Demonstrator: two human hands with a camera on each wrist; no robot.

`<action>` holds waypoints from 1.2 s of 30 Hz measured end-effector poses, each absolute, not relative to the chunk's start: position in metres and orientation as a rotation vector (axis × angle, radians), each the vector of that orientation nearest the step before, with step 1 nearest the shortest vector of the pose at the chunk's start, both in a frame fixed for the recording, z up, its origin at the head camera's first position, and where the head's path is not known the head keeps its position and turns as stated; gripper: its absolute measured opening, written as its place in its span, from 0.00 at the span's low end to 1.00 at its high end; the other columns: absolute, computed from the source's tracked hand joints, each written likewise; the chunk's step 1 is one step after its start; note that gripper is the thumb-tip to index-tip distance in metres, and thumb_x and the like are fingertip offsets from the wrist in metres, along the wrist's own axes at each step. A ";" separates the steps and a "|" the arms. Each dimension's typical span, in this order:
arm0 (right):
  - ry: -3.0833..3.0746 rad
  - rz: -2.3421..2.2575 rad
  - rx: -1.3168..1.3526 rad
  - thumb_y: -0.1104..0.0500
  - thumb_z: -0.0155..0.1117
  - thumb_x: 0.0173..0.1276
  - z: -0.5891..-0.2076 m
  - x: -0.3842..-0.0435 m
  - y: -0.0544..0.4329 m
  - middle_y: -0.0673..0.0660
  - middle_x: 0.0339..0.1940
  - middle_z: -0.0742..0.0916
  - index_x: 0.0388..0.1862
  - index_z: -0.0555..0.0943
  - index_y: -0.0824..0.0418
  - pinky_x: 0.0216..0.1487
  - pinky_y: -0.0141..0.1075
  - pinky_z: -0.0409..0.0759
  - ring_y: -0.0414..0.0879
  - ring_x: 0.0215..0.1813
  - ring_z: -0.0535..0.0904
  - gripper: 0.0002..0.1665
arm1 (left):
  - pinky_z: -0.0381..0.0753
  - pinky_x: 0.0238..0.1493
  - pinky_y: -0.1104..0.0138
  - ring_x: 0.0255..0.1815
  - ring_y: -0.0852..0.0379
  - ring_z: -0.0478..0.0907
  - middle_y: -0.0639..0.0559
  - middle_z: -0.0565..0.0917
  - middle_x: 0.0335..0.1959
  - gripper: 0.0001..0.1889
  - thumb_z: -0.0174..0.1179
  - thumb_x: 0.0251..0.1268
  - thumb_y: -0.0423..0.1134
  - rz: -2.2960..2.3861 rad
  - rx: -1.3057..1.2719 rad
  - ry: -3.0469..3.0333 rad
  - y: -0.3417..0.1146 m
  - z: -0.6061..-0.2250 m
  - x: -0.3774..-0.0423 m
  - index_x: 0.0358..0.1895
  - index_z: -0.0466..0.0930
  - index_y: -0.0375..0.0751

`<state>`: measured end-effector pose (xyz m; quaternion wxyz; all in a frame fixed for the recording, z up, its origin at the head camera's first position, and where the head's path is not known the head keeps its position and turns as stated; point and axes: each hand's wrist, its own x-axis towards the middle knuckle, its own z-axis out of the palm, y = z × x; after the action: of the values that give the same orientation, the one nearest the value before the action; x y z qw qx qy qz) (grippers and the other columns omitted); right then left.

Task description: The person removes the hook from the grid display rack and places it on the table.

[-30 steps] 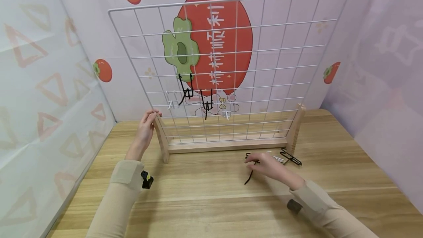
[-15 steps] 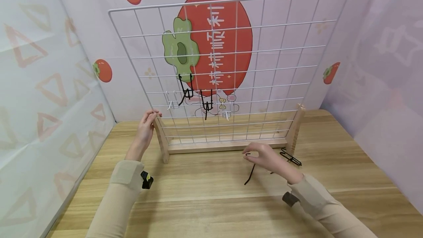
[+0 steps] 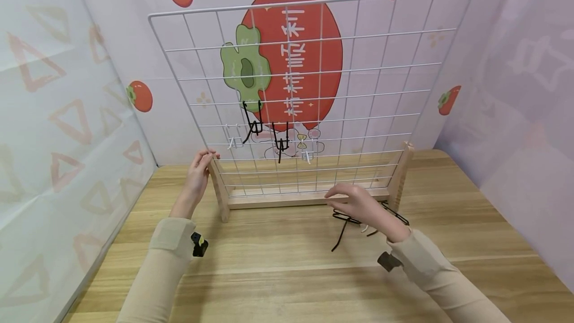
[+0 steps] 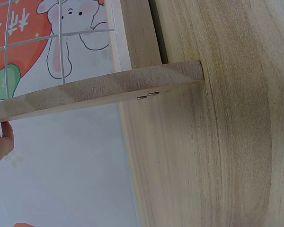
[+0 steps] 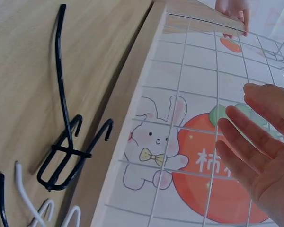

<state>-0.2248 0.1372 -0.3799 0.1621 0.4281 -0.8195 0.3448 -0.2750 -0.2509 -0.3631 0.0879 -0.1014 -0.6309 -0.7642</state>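
Observation:
My left hand (image 3: 199, 176) grips the top of the left wooden upright (image 4: 99, 90) of a stand, its fingertips over the edge. That stand carries a white wire grid panel (image 3: 309, 2). Over the table, just in front of the stand's base, my right hand (image 3: 358, 208) holds nothing; the right wrist view shows its fingers loosely extended. Below it lies a black wire hook (image 5: 60, 109) with a long prong. Partly hidden under the right hand and wrist are a white hook (image 5: 24, 189) and another black hook (image 3: 399, 216).
Hanging on the grid's lower left half are two black hooks (image 3: 281, 143) and two white hooks (image 3: 307, 156). The stand's crossbar (image 3: 273, 199) runs along the wooden table (image 3: 269, 263). Behind stands a wall sheet with a large printed persimmon (image 3: 309, 64).
My right hand has let go of the black hook, which stays on the table, and has risen slightly toward the grid. My left hand has not moved.

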 end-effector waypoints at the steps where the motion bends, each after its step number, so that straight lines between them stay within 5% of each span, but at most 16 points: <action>1: -2.344 0.978 1.219 0.72 0.65 0.50 -0.379 -0.225 0.137 0.57 0.32 0.84 0.32 0.79 0.67 0.36 0.34 0.78 0.49 0.37 0.80 0.09 | 0.56 0.52 0.70 0.50 0.57 0.62 0.57 0.74 0.38 0.05 0.41 0.69 0.38 -2.275 -0.301 -1.879 -0.251 -0.363 -0.275 0.39 0.67 0.51; 20: -2.177 0.986 1.231 0.73 0.66 0.48 -0.353 -0.235 0.127 0.59 0.32 0.84 0.34 0.79 0.69 0.37 0.42 0.77 0.50 0.38 0.80 0.11 | 0.57 0.51 0.70 0.50 0.58 0.62 0.57 0.74 0.38 0.04 0.41 0.69 0.39 -2.276 -0.300 -1.883 -0.251 -0.362 -0.274 0.40 0.66 0.49; 36: -2.106 0.975 1.185 0.72 0.66 0.48 -0.334 -0.241 0.116 0.59 0.33 0.85 0.34 0.80 0.67 0.40 0.38 0.76 0.49 0.39 0.80 0.11 | 0.57 0.51 0.70 0.50 0.59 0.63 0.55 0.74 0.39 0.04 0.42 0.69 0.39 -2.278 -0.299 -1.882 -0.252 -0.363 -0.275 0.40 0.67 0.51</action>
<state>-0.2415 0.1159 -0.3344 0.2646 0.4387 -0.7794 0.3607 -0.2746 -0.2516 -0.3633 0.0858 -0.1003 -0.6314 -0.7641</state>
